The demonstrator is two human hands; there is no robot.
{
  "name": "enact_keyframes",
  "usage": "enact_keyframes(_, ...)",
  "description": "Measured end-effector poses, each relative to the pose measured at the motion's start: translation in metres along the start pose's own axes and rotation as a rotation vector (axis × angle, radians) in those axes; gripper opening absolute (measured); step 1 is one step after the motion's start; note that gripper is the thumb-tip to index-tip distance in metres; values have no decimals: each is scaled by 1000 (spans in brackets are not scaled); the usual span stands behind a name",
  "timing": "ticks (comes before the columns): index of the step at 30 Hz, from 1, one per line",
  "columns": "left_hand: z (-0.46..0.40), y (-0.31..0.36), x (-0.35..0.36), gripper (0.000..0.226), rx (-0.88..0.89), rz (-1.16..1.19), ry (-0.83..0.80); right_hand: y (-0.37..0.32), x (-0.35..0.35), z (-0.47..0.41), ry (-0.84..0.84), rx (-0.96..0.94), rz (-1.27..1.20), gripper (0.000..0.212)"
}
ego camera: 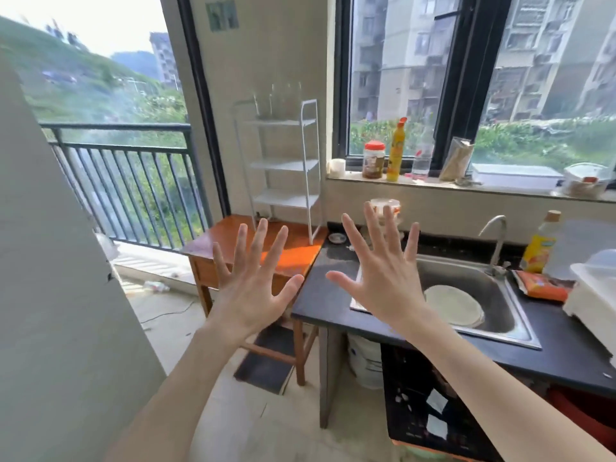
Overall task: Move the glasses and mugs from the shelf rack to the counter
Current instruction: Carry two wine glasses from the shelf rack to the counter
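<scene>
A white metal shelf rack (311, 168) stands on an orange wooden table (293, 251) by the wall. Several clear glasses (278, 101) stand blurred on its top shelf; its lower shelves show nothing. The black counter (328, 291) starts just right of the table. My left hand (253, 278) is held up in front of the table, fingers spread, holding nothing. My right hand (383, 271) is raised over the counter's left end, fingers spread, holding nothing. Behind its fingertips a clear container (386, 206) shows partly. I see no mugs.
A steel sink (506, 315) with a round plate (453, 305) and a tap (496, 241) fills the counter's middle. Bottles and jars line the window sill (433, 183). An oil bottle (540, 245), an orange packet (543, 286) and a white appliance (593, 295) sit at right. Balcony railing (133, 181) at left.
</scene>
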State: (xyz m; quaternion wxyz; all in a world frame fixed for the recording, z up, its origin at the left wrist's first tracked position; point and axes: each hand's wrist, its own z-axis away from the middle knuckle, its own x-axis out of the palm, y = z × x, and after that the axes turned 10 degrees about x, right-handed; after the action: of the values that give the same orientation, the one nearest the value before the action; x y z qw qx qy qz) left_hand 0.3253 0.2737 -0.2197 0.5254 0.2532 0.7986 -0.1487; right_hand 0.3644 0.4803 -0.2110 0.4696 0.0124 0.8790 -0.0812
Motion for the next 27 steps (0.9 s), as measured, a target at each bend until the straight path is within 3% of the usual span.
enact_keyframes(9, -142, -100, -10, 74, -36, -46, 114, -32, 43, -171, 49, -89, 0, 89)
enact_keyframes(16, -213, -180, 24, 73, -67, -24, 95, -58, 106, -264, 55, -94, 20, 83)
enact_keyframes(27, -364, -333, 47, 75, 105, 42, 154, -130, 190, -428, 109, 58, 5, 86)
